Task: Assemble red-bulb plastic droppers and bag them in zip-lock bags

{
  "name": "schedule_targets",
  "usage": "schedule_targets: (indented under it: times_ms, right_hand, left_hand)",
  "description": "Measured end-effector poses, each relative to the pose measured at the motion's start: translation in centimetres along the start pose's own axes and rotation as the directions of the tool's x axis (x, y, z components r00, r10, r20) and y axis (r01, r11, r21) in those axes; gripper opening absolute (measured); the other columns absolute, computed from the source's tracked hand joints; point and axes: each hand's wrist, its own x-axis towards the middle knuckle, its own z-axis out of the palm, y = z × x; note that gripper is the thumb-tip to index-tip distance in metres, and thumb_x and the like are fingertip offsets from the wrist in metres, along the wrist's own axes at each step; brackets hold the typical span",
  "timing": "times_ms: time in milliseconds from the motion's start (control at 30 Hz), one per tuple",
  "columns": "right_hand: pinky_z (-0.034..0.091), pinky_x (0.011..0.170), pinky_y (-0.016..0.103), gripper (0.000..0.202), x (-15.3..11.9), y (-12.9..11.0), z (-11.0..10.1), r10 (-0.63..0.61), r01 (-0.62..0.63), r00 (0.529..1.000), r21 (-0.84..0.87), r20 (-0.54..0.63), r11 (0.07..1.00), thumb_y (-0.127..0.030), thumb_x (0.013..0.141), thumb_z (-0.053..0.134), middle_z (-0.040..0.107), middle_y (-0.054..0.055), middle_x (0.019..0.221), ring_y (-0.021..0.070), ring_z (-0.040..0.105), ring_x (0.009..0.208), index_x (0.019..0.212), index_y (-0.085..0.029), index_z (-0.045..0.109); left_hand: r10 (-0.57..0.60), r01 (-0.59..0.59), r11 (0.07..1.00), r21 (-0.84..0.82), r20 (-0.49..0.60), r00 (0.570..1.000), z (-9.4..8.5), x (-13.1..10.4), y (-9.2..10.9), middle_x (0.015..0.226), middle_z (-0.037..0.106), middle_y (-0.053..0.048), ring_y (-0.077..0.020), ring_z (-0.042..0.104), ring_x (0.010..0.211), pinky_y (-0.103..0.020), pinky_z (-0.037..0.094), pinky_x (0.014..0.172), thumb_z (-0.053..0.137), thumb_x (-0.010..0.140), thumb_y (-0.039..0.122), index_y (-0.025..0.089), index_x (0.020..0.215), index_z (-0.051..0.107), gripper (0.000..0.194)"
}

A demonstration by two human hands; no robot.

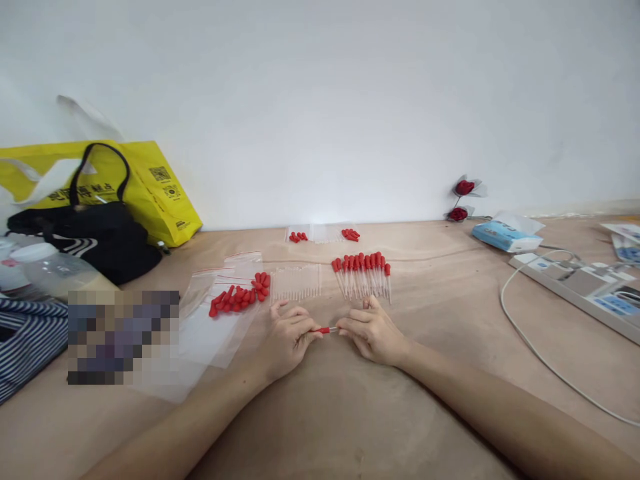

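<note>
My left hand [295, 333] pinches a red rubber bulb [324, 331] at the middle of the table. Facing it, my right hand [373, 332] grips a thin clear tube [334, 329], whose near end meets the bulb between the two hands. Beyond my right hand lies a row of clear droppers with red bulbs [363, 267]. A row of bare clear tubes [296, 283] rests behind my left hand. Loose red bulbs [237, 299] are piled on clear plastic bags [210, 340] to the left.
Near the wall lies another clear bag [323, 233] with red bulbs at both ends. At left are a yellow bag [165, 193], a black bag [120, 240] and a bottle [65, 273]. A tissue pack [507, 233], power strip [575, 290] and white cable [530, 347] lie right.
</note>
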Motion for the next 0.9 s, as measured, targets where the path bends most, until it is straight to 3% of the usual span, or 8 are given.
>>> schedule_targets:
  times_ms: [467, 533, 600, 700, 800, 900]
  right_hand:
    - [0.028, 0.065, 0.028, 0.022, 0.1, 0.0, -0.8, 0.046, -0.049, 0.997, 0.043, 0.067, 0.998, -0.025, 0.086, 0.041, 0.058, 0.003, 0.073, 0.0139, 0.049, 0.07, 0.094, -0.018, 0.061]
    - [0.029, 0.066, 0.029, 0.02, 0.4, 0.2, -0.8, 0.082, -0.084, 0.995, 0.028, 0.061, 0.996, -0.024, 0.084, 0.043, 0.06, 0.004, 0.074, 0.0148, 0.051, 0.071, 0.088, -0.018, 0.062]
    - [0.031, 0.066, 0.029, 0.018, 1.0, 0.7, -0.6, 0.172, -0.174, 0.984, 0.045, 0.039, 0.984, -0.023, 0.083, 0.044, 0.061, 0.004, 0.076, 0.0152, 0.053, 0.072, 0.086, -0.018, 0.062]
    - [0.035, 0.063, 0.026, 0.02, 2.6, 1.9, 0.2, 0.443, -0.44, 0.896, 0.09, -0.019, 0.894, -0.022, 0.082, 0.042, 0.064, 0.004, 0.076, 0.0146, 0.055, 0.067, 0.092, -0.017, 0.059]
    - [0.035, 0.063, 0.027, 0.022, 4.9, 2.9, 1.0, 0.676, -0.676, 0.736, 0.018, -0.038, 0.736, -0.023, 0.081, 0.042, 0.065, 0.006, 0.082, 0.0168, 0.058, 0.07, 0.098, -0.016, 0.055]
    - [0.034, 0.067, 0.03, 0.022, 7.1, 3.3, 1.5, 0.795, -0.788, 0.606, -0.137, -0.009, 0.6, -0.021, 0.08, 0.042, 0.065, 0.009, 0.087, 0.0213, 0.059, 0.079, 0.097, -0.015, 0.053]
  left_hand:
    - [-0.013, 0.013, 1.0, -0.007, -0.03, 0.999, -0.4, 0.3, 0.5, 0.076, 0.066, 0.004, -0.0142, 0.058, 0.077, -0.041, 0.017, 0.092, 0.048, 0.083, 0.028, 0.024, 0.079, 0.058, 0.012]
    - [-0.027, 0.028, 1.0, 0.01, -0.059, 0.998, -0.4, 0.3, 0.2, 0.082, 0.066, 0.003, -0.0159, 0.058, 0.082, -0.041, 0.018, 0.092, 0.048, 0.083, 0.03, 0.024, 0.089, 0.056, 0.012]
    - [-0.083, 0.089, 0.995, 0.042, -0.133, 0.988, -0.3, 0.3, -0.2, 0.096, 0.064, -0.002, -0.0195, 0.055, 0.091, -0.041, 0.022, 0.09, 0.051, 0.08, 0.034, 0.023, 0.105, 0.05, 0.027]
    - [-0.241, 0.266, 0.962, 0.07, -0.247, 0.938, -0.2, 0.4, -1.2, 0.108, 0.058, -0.008, -0.0246, 0.05, 0.1, -0.042, 0.026, 0.088, 0.055, 0.075, 0.037, 0.02, 0.117, 0.04, 0.047]
    - [-0.365, 0.389, 0.919, 0.062, -0.241, 0.899, -0.1, 0.5, -1.8, 0.107, 0.057, -0.008, -0.0252, 0.049, 0.1, -0.042, 0.029, 0.087, 0.055, 0.074, 0.033, 0.021, 0.114, 0.041, 0.044]
    - [-0.399, 0.422, 0.904, 0.074, -0.211, 0.892, -0.1, 0.4, -1.9, 0.106, 0.057, -0.006, -0.024, 0.049, 0.1, -0.041, 0.029, 0.088, 0.055, 0.074, 0.03, 0.021, 0.11, 0.045, 0.039]
